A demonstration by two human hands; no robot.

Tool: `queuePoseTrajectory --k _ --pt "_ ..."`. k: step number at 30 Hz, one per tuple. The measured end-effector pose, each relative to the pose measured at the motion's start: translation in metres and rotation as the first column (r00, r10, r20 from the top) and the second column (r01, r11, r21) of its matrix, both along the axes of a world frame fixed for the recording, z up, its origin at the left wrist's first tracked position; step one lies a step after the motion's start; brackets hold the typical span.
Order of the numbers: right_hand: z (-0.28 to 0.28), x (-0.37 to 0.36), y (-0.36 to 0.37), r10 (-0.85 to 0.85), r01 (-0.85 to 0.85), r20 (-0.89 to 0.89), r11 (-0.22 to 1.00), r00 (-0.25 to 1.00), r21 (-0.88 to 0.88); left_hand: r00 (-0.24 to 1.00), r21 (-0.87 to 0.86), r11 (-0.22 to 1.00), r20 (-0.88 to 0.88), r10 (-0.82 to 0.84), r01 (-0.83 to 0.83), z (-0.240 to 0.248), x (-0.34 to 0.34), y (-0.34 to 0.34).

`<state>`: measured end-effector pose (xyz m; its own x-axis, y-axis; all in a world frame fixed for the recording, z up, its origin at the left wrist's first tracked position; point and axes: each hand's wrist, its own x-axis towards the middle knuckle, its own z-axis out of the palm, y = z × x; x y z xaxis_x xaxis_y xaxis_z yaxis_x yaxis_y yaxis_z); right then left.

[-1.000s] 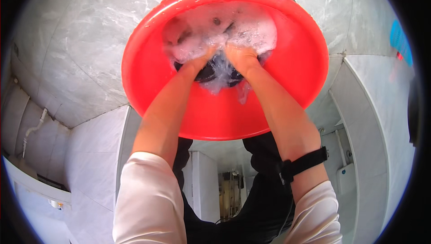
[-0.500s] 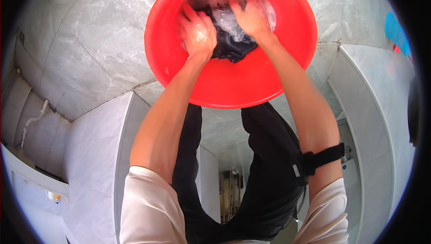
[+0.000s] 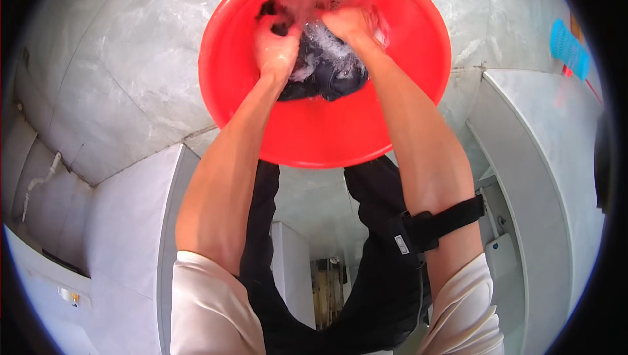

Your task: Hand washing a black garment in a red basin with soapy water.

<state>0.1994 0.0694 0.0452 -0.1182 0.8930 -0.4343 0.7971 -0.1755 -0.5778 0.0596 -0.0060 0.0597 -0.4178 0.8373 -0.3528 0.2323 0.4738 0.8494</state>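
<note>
A wet dark garment (image 3: 330,75), bunched up and partly covered with white suds (image 3: 327,41), lies in a round red basin (image 3: 320,134). My left hand (image 3: 276,51) is closed on the cloth at its left side, thumb toward the middle. On the right, my right hand (image 3: 348,26) grips the same cloth with curled fingers. The fingertips of both hands are partly hidden by cloth and blurred foam. Which kind of garment it is, I cannot tell.
The basin stands on grey marbled tiles (image 3: 144,48) in front of my knees. Tiled ledges rise on the left (image 3: 134,211) and right (image 3: 523,152). A blue plastic item with holes (image 3: 568,49) is at the far right. A black strap (image 3: 451,223) circles my right forearm.
My hands have gone from spread fingers on the cloth to gripping it. The garment has shifted and bunched toward the near side. The view has moved slightly.
</note>
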Motion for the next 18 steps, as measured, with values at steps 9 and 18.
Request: queuePoseTrajectory --k 9,18 --pt "0.053 0.023 -0.039 0.210 -0.224 0.121 0.966 0.970 0.125 0.872 -0.046 0.936 -0.351 -0.341 0.348 0.017 -0.002 -0.047" --pt "0.012 -0.017 -0.075 0.101 -0.239 0.411 0.924 0.906 0.299 0.424 -0.080 0.930 -0.874 -0.239 0.360 0.008 0.009 -0.053"
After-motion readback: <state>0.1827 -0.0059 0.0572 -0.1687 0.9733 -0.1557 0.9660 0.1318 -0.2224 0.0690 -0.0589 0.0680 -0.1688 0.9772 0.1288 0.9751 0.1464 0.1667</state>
